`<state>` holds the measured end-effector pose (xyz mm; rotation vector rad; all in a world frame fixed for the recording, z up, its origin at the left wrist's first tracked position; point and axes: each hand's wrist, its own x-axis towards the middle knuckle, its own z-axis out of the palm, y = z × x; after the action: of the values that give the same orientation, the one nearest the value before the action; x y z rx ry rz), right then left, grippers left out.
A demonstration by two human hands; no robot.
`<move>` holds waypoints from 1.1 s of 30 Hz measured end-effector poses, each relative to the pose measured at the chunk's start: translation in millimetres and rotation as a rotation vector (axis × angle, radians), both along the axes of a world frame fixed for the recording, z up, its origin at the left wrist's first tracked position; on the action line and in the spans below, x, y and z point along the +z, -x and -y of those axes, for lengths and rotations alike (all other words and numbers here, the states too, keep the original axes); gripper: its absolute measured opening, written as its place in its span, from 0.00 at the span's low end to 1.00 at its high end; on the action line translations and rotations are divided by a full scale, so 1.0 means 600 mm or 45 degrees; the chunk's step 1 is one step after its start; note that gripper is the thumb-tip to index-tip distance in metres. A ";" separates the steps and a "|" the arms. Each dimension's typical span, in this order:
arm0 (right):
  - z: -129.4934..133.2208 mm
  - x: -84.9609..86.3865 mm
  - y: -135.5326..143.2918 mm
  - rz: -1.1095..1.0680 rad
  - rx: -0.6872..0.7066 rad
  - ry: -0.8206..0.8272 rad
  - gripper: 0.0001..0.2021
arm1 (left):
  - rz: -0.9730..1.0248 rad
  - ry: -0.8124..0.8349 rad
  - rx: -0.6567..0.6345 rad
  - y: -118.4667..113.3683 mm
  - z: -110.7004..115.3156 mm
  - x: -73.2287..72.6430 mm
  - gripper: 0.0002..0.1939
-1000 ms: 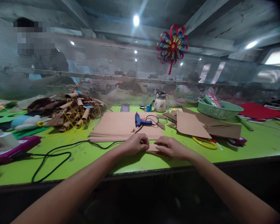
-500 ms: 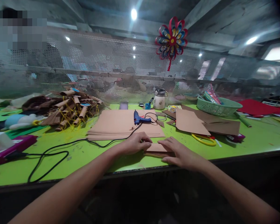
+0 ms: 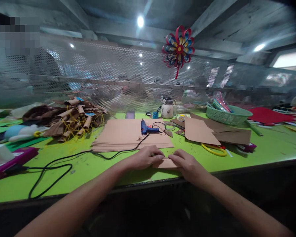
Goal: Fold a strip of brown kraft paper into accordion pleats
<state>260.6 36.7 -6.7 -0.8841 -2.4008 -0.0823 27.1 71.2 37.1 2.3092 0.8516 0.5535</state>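
Observation:
A small folded piece of brown kraft paper lies near the table's front edge, between my two hands. My left hand pinches its far left side, thumb and fingers together. On the right, my right hand grips the same paper, with thumb and fingertips close to those of the left. My fingers partly cover the paper's ends. Just beyond the hands lies a stack of large brown paper sheets, with a blue hot glue gun resting on it.
The glue gun's black cord loops over the green table at left. A pile of brown paper rolls with yellow string lies beyond it. At right are brown sheets, yellow-handled scissors and a green basket. A jar stands at the back.
The paper's upper layer has been folded or rolled, so its visible face is narrower. My right hand's fingers have closed and moved nearer the left hand. The camera view has shifted slightly.

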 end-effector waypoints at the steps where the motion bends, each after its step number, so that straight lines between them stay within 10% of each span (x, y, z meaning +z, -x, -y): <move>1: 0.002 0.000 0.001 0.029 -0.004 -0.014 0.13 | -0.002 0.012 -0.013 0.000 0.002 0.000 0.17; 10: 0.024 -0.023 0.006 0.023 -0.017 -0.120 0.15 | -0.139 -0.123 -0.058 0.000 0.006 -0.013 0.14; 20: 0.041 0.017 -0.007 0.332 -0.037 0.069 0.23 | -0.038 0.002 -0.037 0.002 0.006 -0.019 0.13; 33: 0.013 0.018 -0.011 0.186 0.060 -0.277 0.25 | 0.092 0.121 -0.052 0.007 0.006 0.003 0.19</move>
<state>267.2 29.0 4.0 -0.7426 -2.4866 -0.3949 22.7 67.6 39.0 2.2023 0.7781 0.5629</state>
